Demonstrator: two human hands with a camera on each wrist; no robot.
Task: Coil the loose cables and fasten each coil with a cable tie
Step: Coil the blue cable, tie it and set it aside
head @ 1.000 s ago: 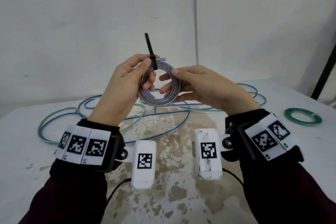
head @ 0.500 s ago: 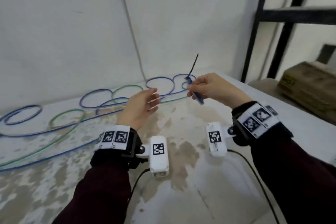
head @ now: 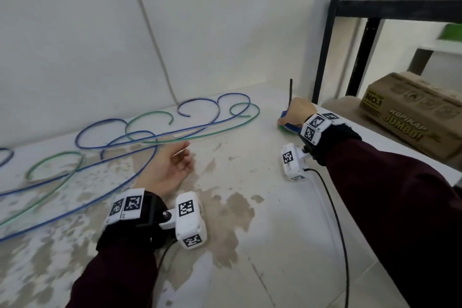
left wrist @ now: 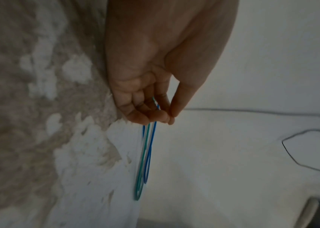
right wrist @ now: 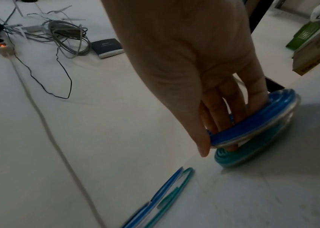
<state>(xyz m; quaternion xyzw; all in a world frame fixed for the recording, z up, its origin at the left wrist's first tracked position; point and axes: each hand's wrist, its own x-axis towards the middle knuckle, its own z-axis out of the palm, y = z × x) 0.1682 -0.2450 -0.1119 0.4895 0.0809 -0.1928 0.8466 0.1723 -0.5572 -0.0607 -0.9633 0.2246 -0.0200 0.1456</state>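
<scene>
My right hand (head: 292,117) grips the tied blue coil (head: 287,127) at the table's far right edge. The black cable tie tail (head: 290,92) sticks up behind the hand. In the right wrist view my fingers (right wrist: 239,108) pass through the blue coil (right wrist: 252,123), the thumb is outside, and the coil sits on a green coil (right wrist: 252,152). My left hand (head: 180,157) hangs palm up with relaxed fingers beside the loose blue and green cables (head: 140,137), holding nothing. In the left wrist view the loose cables (left wrist: 147,154) run on beyond the left hand (left wrist: 163,114).
A black metal rack post (head: 325,32) and a cardboard box (head: 412,112) stand just right of the table edge. The wall closes the back. A black wire (head: 335,220) trails from my right wrist. A grey cable bundle (right wrist: 67,35) and power strip (right wrist: 3,47) lie farther off.
The left hand let go of the tied blue coil and sank palm up toward the table. The right hand carried the coil far right and down onto the green coil.
</scene>
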